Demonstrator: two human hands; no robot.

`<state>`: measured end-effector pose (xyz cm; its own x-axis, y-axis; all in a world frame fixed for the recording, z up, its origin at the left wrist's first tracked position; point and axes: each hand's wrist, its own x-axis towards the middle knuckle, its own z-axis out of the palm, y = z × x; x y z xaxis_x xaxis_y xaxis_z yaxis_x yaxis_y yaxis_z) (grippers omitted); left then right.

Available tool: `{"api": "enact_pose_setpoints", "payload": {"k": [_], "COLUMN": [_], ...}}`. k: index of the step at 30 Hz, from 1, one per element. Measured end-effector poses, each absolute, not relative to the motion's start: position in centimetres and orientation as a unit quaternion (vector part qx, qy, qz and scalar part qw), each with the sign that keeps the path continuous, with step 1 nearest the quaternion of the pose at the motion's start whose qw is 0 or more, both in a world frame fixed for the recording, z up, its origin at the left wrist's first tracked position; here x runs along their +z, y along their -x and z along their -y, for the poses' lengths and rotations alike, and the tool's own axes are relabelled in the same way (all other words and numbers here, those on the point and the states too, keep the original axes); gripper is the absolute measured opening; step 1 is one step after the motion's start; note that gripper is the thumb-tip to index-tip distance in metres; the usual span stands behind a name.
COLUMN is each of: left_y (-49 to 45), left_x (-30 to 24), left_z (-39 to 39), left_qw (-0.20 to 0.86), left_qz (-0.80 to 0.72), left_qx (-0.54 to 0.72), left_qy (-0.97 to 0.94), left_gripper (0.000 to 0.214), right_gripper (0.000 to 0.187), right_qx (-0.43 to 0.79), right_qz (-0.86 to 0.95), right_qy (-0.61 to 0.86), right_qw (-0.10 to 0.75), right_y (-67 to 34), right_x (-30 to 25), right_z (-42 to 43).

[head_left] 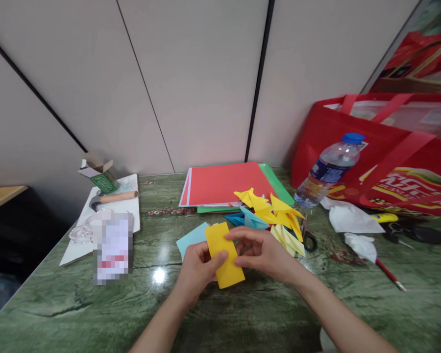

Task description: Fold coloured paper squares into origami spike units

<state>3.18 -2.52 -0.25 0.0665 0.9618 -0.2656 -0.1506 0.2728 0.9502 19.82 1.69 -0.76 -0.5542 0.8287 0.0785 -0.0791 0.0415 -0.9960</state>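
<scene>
A folded yellow paper rectangle (226, 264) is held up above the table, tilted a little. My left hand (196, 269) grips its left side, thumb flat on the front and fingers behind. At its right edge my right hand (257, 252) has curled fingers touching the paper, thumb and fingertips pinching the edge. Behind the hands lies a light blue paper sheet (193, 239), partly covered. Just beyond are several folded paper figures: yellow ones (262, 208), a blue one (253, 219) and a pale yellow one (287, 240). Scissors (309, 241) lie partly hidden beside them.
A stack of coloured paper (228, 184) lies by the wall. To the right stand a water bottle (329, 169) and a red bag (397, 147), with crumpled tissues (360, 245) and a red pen (389, 274). At left, a white board (79, 250) bears a small box (103, 176) and a wooden-handled tool (117, 197).
</scene>
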Motion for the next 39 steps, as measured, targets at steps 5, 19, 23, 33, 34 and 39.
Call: {"api": "enact_pose_setpoints", "payload": {"k": [5, 19, 23, 33, 34, 39], "left_y": [-3.1, -2.9, -2.6, -2.9, -2.9, -2.9], "left_x": [-0.1, 0.3, 0.1, 0.5, 0.6, 0.5], "left_z": [2.4, 2.1, 1.9, 2.0, 2.0, 2.2], "left_qw": [0.601, 0.597, 0.565, 0.583, 0.586, 0.590], "left_qz": [-0.520, -0.532, -0.560, -0.571, -0.567, -0.562], "left_qx": [0.458, 0.446, 0.426, 0.437, 0.442, 0.450], "left_qy": [-0.398, -0.403, -0.430, -0.378, -0.373, -0.365], "left_gripper": [0.029, 0.028, 0.028, 0.033, 0.033, 0.034], "right_gripper": [0.021, 0.023, 0.021, 0.024, 0.024, 0.024], "right_qx": [0.625, 0.603, 0.589, 0.571, 0.574, 0.574], "right_qz": [0.613, 0.605, 0.592, 0.562, 0.560, 0.558], "right_qy": [0.308, 0.328, 0.354, 0.388, 0.388, 0.395], "right_qw": [0.373, 0.403, 0.422, 0.455, 0.453, 0.451], "right_y": [-19.4, -19.0, -19.0, -19.0, -18.9, -18.9], "right_x": [-1.1, -1.9, -1.6, -1.9, -1.8, -1.6], "right_z": [-1.6, -1.6, -1.7, -1.9, -1.9, -1.8]}}
